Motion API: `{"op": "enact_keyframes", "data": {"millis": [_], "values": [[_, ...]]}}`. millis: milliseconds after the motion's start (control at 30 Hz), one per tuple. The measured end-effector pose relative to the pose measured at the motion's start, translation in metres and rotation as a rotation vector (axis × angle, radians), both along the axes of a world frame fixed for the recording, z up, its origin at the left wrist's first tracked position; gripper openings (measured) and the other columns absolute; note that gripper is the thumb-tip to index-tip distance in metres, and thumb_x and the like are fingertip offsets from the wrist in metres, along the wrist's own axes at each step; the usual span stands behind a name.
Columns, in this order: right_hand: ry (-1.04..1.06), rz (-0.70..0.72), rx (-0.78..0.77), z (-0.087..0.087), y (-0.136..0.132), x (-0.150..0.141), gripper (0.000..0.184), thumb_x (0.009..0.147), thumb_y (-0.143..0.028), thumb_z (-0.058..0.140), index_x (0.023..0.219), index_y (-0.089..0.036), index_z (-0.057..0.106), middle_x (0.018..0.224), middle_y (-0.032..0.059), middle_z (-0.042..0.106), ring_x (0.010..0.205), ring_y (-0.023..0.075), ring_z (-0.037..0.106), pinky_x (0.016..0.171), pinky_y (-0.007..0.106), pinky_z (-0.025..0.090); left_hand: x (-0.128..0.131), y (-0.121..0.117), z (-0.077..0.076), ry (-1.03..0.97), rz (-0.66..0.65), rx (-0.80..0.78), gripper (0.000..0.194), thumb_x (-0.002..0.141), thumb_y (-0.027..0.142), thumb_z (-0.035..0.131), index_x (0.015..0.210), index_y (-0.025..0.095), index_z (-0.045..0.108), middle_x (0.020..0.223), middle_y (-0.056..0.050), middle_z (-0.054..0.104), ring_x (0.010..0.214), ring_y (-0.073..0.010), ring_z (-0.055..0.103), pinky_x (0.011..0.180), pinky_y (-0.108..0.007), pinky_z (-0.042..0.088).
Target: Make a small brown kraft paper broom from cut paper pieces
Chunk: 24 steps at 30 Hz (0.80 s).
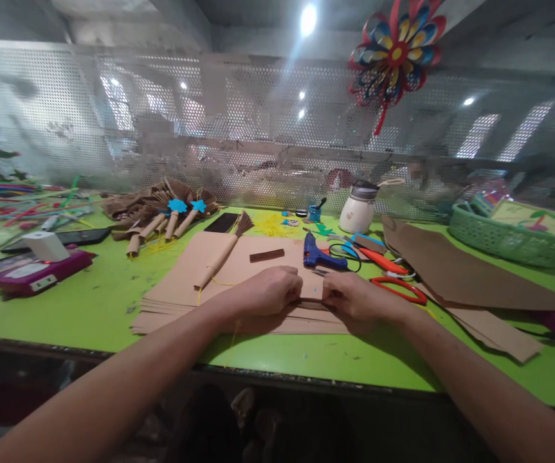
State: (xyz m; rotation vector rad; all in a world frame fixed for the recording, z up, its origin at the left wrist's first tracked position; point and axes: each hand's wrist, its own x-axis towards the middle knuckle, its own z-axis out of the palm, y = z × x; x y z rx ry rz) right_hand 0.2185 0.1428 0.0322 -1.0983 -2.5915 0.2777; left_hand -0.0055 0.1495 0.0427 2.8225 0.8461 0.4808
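Both my hands grip a small piece of brown kraft paper (312,290), one at each end, low over a stack of kraft sheets (166,292). My left hand (277,289) is closed on its left end, and my right hand (347,294) pinches the right end. A narrow pleated strip of brown paper (266,255) lies on the stack beyond my left hand. Left of it rests a rolled paper stick with a fringed tip (222,257). Just past my right hand lies a blue glue gun (318,253).
Red-handled scissors (397,289) lie right of my right hand. Behind stand a white jug (357,209) and a green basket (499,241). Large brown sheets (455,270) cover the right side. Paper fans with blue flowers (175,206) and a purple power strip (43,271) are left.
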Motion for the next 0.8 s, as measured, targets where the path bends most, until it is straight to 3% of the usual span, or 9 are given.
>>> {"op": "enact_keyframes", "data": {"millis": [233, 567, 700, 800], "values": [[-0.049, 0.007, -0.072, 0.006, -0.002, 0.007, 0.014, 0.075, -0.006, 0.049, 0.073, -0.017, 0.057, 0.077, 0.0027, 0.059, 0.068, 0.0139, 0.05, 0.06, 0.023, 0.037, -0.001, -0.001, 0.006, 0.069, 0.007, -0.007, 0.01, 0.071, 0.01, 0.048, 0.069, 0.016, 0.055, 0.073, -0.002, 0.054, 0.064, -0.0119, 0.047, 0.056, -0.022, 0.033], [-0.114, -0.087, -0.009, 0.015, -0.017, 0.002, 0.009, 0.075, -0.012, 0.053, 0.069, -0.019, 0.055, 0.069, 0.0019, 0.057, 0.06, 0.0131, 0.046, 0.052, 0.023, 0.029, 0.0, -0.008, 0.012, 0.134, -0.067, 0.123, 0.013, 0.078, 0.017, 0.052, 0.067, 0.015, 0.058, 0.075, -0.004, 0.053, 0.065, -0.0132, 0.047, 0.059, -0.025, 0.035], [-0.174, -0.044, 0.118, 0.015, -0.022, -0.004, 0.013, 0.076, -0.012, 0.051, 0.065, -0.018, 0.052, 0.067, 0.0025, 0.055, 0.06, 0.0135, 0.045, 0.053, 0.025, 0.028, -0.001, -0.007, 0.013, 0.071, -0.011, -0.002, 0.012, 0.071, 0.01, 0.05, 0.07, 0.015, 0.061, 0.076, -0.003, 0.055, 0.066, -0.0129, 0.049, 0.058, -0.024, 0.036], [-0.153, 0.001, 0.291, 0.011, -0.02, -0.007, 0.013, 0.075, -0.012, 0.049, 0.064, -0.018, 0.051, 0.068, 0.0039, 0.052, 0.065, 0.0156, 0.046, 0.056, 0.027, 0.031, 0.001, -0.001, 0.012, -0.021, 0.119, -0.178, 0.017, 0.069, 0.013, 0.047, 0.072, 0.015, 0.063, 0.073, -0.003, 0.058, 0.062, -0.0124, 0.048, 0.055, -0.024, 0.034]]}}
